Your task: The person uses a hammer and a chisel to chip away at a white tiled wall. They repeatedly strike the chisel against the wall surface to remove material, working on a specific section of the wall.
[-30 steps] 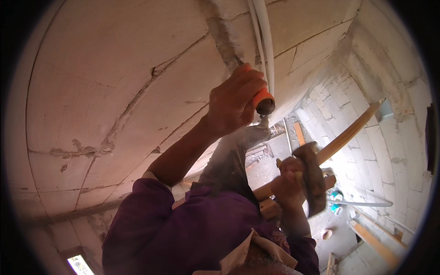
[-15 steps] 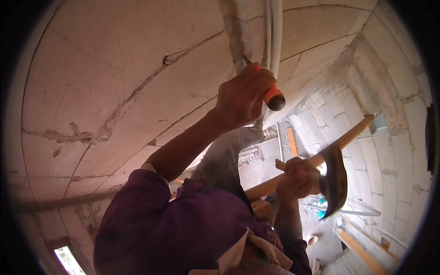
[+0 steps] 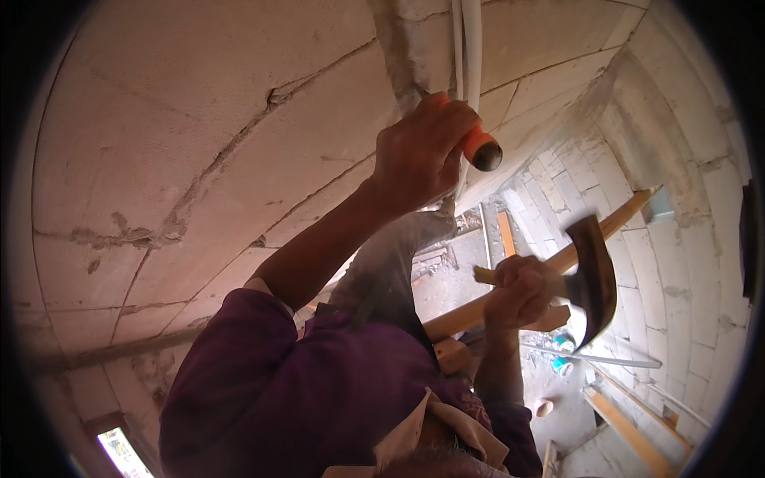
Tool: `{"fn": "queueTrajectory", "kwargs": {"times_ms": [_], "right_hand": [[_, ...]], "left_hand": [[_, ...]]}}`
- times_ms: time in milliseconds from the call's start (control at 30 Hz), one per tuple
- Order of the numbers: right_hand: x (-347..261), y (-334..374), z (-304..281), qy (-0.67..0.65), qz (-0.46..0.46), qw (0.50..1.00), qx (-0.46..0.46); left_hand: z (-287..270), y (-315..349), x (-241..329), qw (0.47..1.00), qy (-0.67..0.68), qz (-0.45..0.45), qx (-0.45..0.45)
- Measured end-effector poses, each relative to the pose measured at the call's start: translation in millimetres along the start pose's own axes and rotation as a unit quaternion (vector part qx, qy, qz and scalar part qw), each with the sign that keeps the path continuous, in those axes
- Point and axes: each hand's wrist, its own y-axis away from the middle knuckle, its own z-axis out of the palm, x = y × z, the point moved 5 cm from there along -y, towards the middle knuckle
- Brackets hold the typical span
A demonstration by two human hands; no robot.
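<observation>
My left hand [image 3: 418, 155] is wrapped round the orange handle of a chisel [image 3: 483, 150]. The chisel's dark shaft points up into a rough vertical groove [image 3: 396, 48] cut in the pale block wall [image 3: 215, 95]. My fingers hide much of the handle; its dark butt end faces right and down. Lower on the right, my right hand [image 3: 518, 293] grips a hammer [image 3: 594, 279] by its wooden handle, whose end sticks out past my fist. The hammer's dark, curved head is slightly blurred and stands well apart from the chisel.
White pipes [image 3: 472, 48] run up the wall just right of the groove. A long wooden beam [image 3: 458, 319] slants behind my right hand. Below, the floor holds planks [image 3: 629, 434], metal bars and teal-and-white cans [image 3: 562, 366]. Another block wall [image 3: 677, 279] rises at the right.
The hammer head has swung slightly up and to the right, with my right hand shifting little. My left hand still holds the chisel at the groove; its butt end now sits slightly higher and further right.
</observation>
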Motion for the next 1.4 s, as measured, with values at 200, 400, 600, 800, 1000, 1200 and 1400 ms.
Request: {"fn": "queueTrajectory", "kwargs": {"times_ms": [200, 400, 600, 800, 1000, 1200, 1400], "right_hand": [[6.3, -3.2, 3.9, -0.009, 0.046, 0.999, -0.008], [20.8, -19.4, 15.1, 0.086, 0.051, 0.995, -0.03], [18.1, -21.3, -13.2, -0.107, 0.234, 0.966, 0.034], [28.4, 12.3, -21.8, -0.22, 0.28, 0.931, 0.082], [27.3, 20.2, -12.5, -0.211, 0.273, 0.937, 0.052], [21.0, 18.1, -8.3, -0.199, 0.256, 0.945, 0.036], [11.3, 22.4, -3.7, -0.071, 0.172, 0.983, 0.006]], "left_hand": [[3.8, -2.1, -3.6, 0.999, -0.005, -0.041, -0.025], [13.2, -7.0, -5.4, 0.996, -0.029, -0.066, -0.054], [45.5, -11.4, -5.9, 0.954, -0.087, -0.103, -0.266], [8.8, 26.4, 5.1, 0.99, 0.067, -0.024, -0.118], [-6.8, 33.5, -4.1, 0.997, 0.062, -0.019, -0.048], [-6.5, 37.3, -11.1, 0.995, 0.08, -0.01, -0.054], [-8.6, 34.8, -11.2, 0.994, 0.079, 0.003, -0.069]]}}
